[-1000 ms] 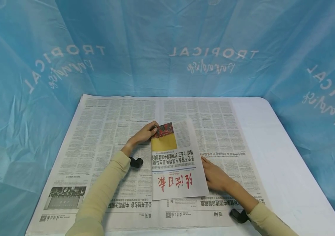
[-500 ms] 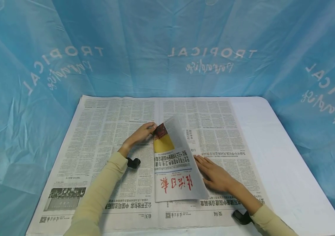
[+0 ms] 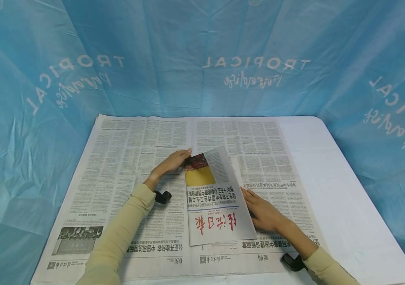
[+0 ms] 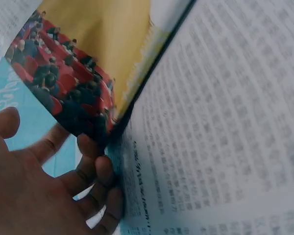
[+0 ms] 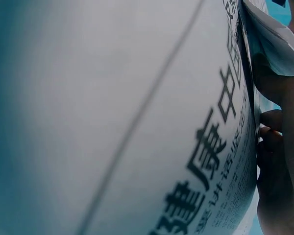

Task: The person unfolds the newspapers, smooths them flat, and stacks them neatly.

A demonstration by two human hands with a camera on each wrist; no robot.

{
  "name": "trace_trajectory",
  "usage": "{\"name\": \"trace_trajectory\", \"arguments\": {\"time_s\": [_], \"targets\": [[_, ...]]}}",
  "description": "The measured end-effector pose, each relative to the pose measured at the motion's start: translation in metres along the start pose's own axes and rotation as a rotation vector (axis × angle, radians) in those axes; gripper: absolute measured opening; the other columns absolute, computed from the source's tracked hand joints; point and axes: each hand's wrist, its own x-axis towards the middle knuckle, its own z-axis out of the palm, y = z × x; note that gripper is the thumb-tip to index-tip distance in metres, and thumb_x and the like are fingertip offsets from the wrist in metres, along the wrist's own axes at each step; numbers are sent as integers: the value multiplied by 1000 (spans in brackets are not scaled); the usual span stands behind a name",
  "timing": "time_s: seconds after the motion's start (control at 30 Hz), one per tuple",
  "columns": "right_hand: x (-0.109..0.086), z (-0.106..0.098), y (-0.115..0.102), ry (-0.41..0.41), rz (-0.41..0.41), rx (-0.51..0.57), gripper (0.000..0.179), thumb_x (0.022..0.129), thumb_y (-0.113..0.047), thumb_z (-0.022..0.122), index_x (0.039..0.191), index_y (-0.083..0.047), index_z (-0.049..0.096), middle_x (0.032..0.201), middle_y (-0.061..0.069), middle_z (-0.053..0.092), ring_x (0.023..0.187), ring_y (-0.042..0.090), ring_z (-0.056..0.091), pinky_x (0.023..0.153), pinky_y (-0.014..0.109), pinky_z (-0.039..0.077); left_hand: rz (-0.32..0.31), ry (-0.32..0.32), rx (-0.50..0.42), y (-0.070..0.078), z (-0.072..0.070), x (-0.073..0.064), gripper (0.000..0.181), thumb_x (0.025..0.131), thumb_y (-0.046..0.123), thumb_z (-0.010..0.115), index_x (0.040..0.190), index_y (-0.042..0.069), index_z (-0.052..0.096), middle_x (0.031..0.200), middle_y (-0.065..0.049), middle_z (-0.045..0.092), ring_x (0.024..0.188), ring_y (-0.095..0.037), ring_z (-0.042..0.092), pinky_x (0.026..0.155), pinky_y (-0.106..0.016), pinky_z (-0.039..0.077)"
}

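Observation:
A folded newspaper (image 3: 211, 198) with red masthead characters and a colour photo lies at the middle in the head view, its upper right corner tilted off the sheet below. My left hand (image 3: 172, 161) is at its upper left corner. In the left wrist view the fingertips (image 4: 104, 169) touch the edge below the photo (image 4: 63, 78), while the thumb (image 4: 5, 122) stands apart from the paper. Along the lower right edge lies my right hand (image 3: 262, 213), fingers extended, tips at the paper's edge. The right wrist view has the thumb (image 5: 268, 81) beside a lifted paper flap (image 5: 279, 41).
A large spread newspaper (image 3: 145, 134) covers most of the white table (image 3: 334, 178) under the folded one. Blue curtains (image 3: 202, 71) with printed lettering enclose the back and both sides. A dark wrist device (image 3: 162, 197) sits at each wrist.
The folded newspaper's right side bent up and leftward half a second ago, and has since come back down to the right. My right fingers slid left, then back to the edge.

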Motion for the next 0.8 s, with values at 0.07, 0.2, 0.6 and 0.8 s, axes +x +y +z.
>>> {"name": "trace_trajectory", "arguments": {"time_s": [0.07,0.2,0.6,0.8], "targets": [[0,0,0,-2,4,4,72,92,-31,62,150,-1,34,156,16,34,143,35,34,114,45,27,-27,8,2,2,0,-2,60,107,44,25,132,-2,54,128,-27,55,117,-39,54,102,-50,40],[1,0,-3,-27,34,11,74,92,-34,63,151,-3,33,157,15,32,143,36,33,114,46,27,-29,29,-35,5,-2,-7,52,105,44,35,97,-1,61,83,-17,59,77,-31,57,75,-39,44],[1,-3,-4,-105,107,38,78,95,-48,58,154,-8,27,161,8,24,147,30,26,116,42,23,-13,-75,-145,4,-8,-13,32,99,16,53,118,-9,58,114,-21,59,65,-18,48,69,-34,45],[2,-3,-3,-108,116,48,79,94,-52,57,154,-10,28,161,6,24,147,29,25,117,41,22,2,-96,-113,-1,-7,-13,33,97,13,54,122,-8,57,121,-23,58,69,-13,44,67,-29,41]]}}
